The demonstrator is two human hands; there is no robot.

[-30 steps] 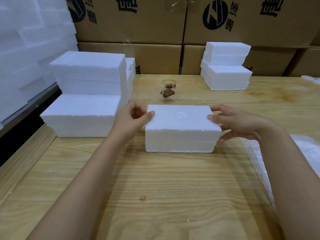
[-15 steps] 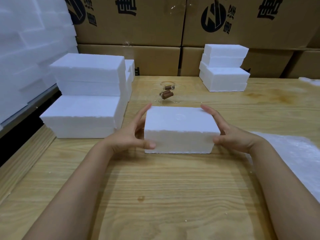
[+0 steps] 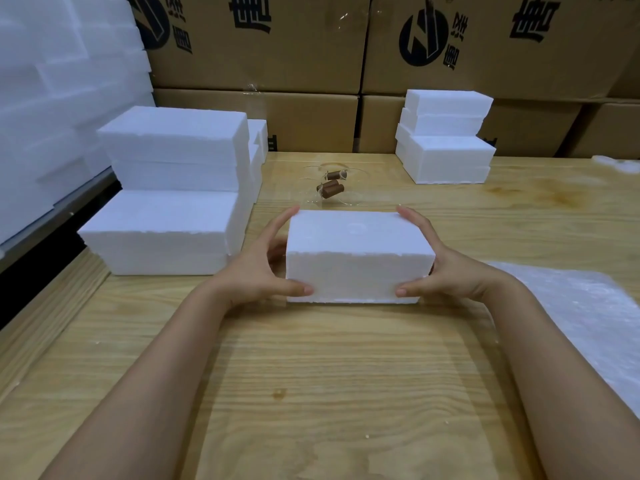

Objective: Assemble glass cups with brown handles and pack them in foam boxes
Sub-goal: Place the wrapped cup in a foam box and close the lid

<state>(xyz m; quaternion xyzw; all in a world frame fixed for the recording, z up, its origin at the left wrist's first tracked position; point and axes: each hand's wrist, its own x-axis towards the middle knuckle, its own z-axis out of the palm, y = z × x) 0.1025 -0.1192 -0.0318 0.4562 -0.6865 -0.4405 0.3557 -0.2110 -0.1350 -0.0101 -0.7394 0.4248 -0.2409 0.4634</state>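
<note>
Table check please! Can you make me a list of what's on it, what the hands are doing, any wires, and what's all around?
Surface: wooden table, with a small dark spot near the front.
Job's things: closed foam box in the middle; glass cups with brown handles lying behind it; left foam stack; far foam stack at the back right.
Clutter: whitish plastic sheet at the right edge; tiny white crumbs.
Hands: left hand and right hand grip the foam box's two ends, thumbs on its front face.
Cables: nothing seen.
Surroundings: cardboard boxes along the back; white foam wall at the left.
</note>
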